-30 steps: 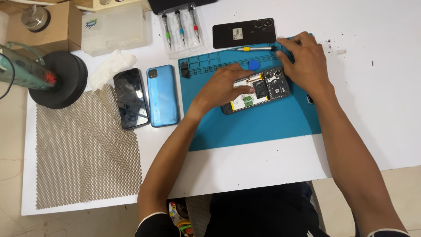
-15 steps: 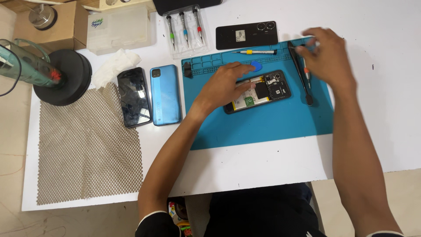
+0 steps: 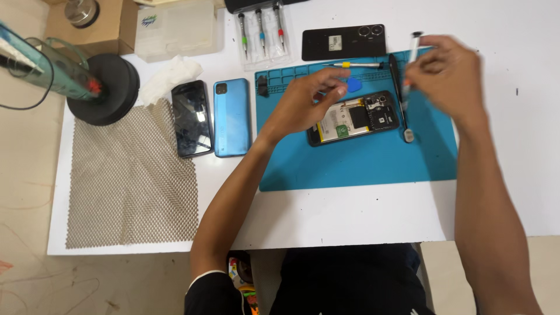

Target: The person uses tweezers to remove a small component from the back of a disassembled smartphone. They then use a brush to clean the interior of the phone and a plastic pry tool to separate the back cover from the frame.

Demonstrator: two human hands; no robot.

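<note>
Left of our left hand we see a blue phone [image 3: 232, 116], a black phone [image 3: 192, 118], beige mesh [image 3: 131, 178] and a crumpled white cloth [image 3: 168, 77].

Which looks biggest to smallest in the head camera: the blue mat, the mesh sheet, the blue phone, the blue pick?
1. Blue mat
2. Mesh sheet, looks close to the mat, so that order is unsure
3. Blue phone
4. Blue pick
</note>
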